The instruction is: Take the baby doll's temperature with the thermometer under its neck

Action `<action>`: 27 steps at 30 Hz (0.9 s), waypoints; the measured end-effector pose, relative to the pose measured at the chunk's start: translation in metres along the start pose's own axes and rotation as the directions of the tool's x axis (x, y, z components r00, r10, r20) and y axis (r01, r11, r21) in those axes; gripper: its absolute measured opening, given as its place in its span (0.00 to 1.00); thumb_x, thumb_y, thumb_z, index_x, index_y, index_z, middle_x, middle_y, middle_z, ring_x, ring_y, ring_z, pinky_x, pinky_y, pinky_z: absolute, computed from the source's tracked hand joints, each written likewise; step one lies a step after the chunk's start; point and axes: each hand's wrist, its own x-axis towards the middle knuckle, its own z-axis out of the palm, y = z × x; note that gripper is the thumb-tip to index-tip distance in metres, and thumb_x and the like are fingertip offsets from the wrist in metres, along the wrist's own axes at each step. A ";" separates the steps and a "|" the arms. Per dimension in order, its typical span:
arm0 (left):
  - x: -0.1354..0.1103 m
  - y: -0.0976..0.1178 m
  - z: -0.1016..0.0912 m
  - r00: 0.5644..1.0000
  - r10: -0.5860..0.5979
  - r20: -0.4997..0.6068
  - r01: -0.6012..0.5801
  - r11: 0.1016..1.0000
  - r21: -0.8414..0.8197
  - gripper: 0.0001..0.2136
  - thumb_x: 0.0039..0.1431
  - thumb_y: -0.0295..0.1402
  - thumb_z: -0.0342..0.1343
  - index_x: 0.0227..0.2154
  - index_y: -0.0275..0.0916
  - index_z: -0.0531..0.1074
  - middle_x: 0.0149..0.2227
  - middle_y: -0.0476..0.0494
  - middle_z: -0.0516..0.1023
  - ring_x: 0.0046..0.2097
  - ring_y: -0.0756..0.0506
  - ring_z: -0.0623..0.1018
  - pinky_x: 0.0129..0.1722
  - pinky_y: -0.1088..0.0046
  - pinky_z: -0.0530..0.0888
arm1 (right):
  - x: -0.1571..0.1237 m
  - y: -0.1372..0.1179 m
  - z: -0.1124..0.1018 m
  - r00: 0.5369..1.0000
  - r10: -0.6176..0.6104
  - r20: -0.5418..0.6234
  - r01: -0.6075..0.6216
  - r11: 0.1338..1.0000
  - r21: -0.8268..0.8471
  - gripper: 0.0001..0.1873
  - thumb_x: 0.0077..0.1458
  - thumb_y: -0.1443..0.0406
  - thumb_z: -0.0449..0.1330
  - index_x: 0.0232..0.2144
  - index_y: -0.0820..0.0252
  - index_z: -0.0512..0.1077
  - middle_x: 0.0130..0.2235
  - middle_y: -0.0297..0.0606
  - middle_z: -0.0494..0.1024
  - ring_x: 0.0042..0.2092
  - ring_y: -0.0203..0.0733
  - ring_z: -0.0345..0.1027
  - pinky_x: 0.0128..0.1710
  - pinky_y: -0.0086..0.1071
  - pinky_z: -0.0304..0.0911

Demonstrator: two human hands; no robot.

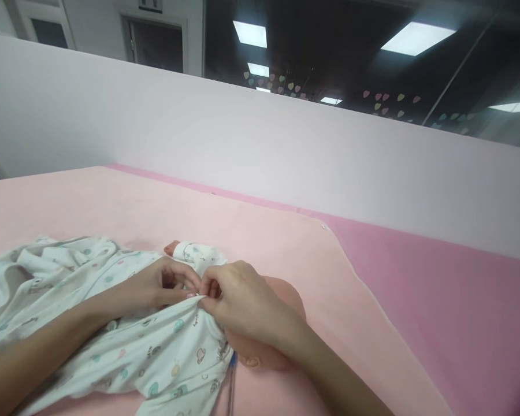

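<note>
Head view: pinching baby suit [173, 352] at collar w/ left hand [164, 286] & right hand [242, 303], both closed on fabric, near-centre on pink worktop [286, 242]. Risk, prob.: losing thin fold w/ opposite tugs; rolling doll head [260, 355] by leaning right wrist on it.

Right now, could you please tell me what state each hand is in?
Left hand: closed, pinching the white onesie at its neck edge.
Right hand: closed, pinching the same edge.
</note>
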 end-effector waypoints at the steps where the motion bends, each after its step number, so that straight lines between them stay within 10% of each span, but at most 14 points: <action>1: 0.000 0.002 0.001 1.000 -0.003 -0.031 0.003 1.000 -0.009 0.09 0.51 0.38 0.59 0.29 0.37 0.76 0.22 0.49 0.72 0.21 0.55 0.62 0.20 0.80 0.59 | 0.000 0.000 0.001 1.000 0.009 0.002 -0.009 1.000 -0.013 0.06 0.51 0.68 0.55 0.23 0.59 0.67 0.26 0.30 0.70 0.29 0.32 0.61 0.24 0.24 0.48; 27: -0.005 -0.006 -0.002 0.992 0.116 0.042 -0.122 0.970 0.211 0.07 0.54 0.35 0.56 0.35 0.39 0.74 0.27 0.49 0.72 0.25 0.54 0.62 0.23 0.78 0.58 | 0.002 -0.013 0.005 0.999 0.006 -0.044 -0.023 0.909 -0.416 0.10 0.53 0.63 0.51 0.24 0.60 0.66 0.22 0.32 0.66 0.20 0.32 0.51 0.16 0.27 0.40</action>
